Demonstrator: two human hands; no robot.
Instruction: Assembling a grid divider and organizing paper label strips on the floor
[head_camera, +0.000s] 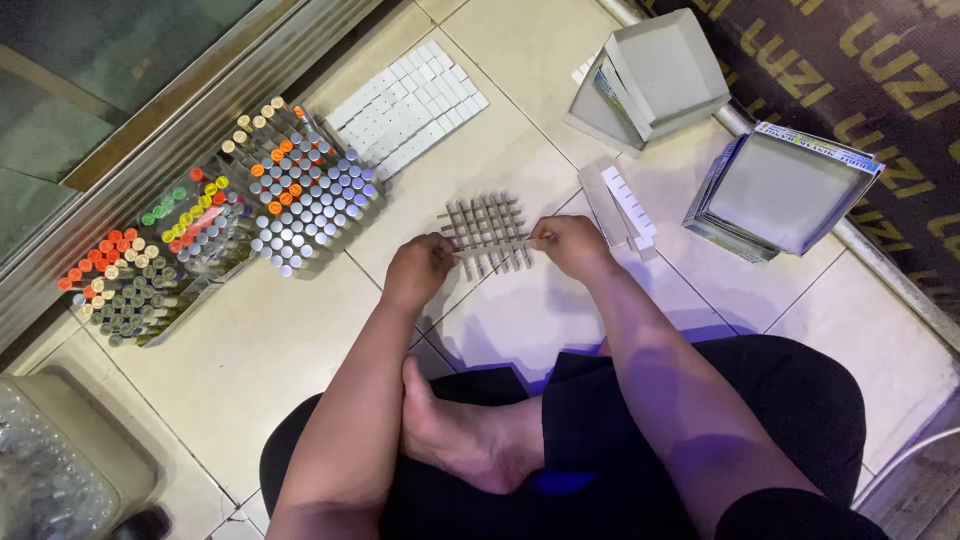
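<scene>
A grid of interlocked grey cardboard strips (487, 228) lies on the tiled floor in front of me. My left hand (420, 268) grips its near left edge. My right hand (568, 243) pinches the end of a strip at the grid's right side. Both hands hold the grid between them. I sit cross-legged on the floor, with a bare foot (462, 432) below my arms.
Trays of upright tubes with orange, green, yellow and silver caps (235, 220) stand at the left. A sheet of white pieces (410, 105) lies behind them. Stacked grey boxes (655, 75), an open box (785, 190) and a bundle of notched strips (620, 205) sit at the right.
</scene>
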